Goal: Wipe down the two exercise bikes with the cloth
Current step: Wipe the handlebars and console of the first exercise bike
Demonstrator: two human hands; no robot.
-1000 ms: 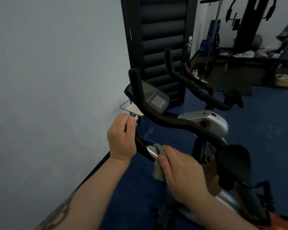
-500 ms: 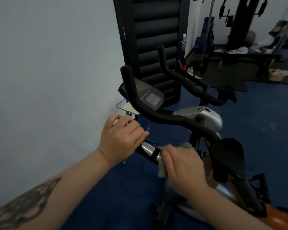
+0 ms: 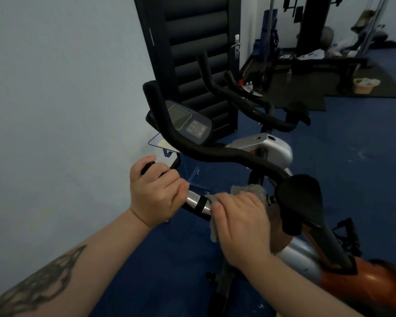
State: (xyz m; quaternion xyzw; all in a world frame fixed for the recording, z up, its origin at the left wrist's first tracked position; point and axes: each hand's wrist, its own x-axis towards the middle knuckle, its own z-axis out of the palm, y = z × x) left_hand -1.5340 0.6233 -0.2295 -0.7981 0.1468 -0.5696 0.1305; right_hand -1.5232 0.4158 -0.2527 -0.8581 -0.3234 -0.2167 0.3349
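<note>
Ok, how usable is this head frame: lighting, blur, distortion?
Head view: dim and bluish; wide-angle bending bows the door; right hand and cloth slightly motion-blurred; left hand on the handlebar sharper; black grips lose detail.

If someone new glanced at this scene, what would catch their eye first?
Front and centre, the right hand presses a grey cloth onto the near bike's handlebar, beside a shiny metal sensor. The left hand grips the bar's left end. Above sits the console, with a second bike behind.
</note>
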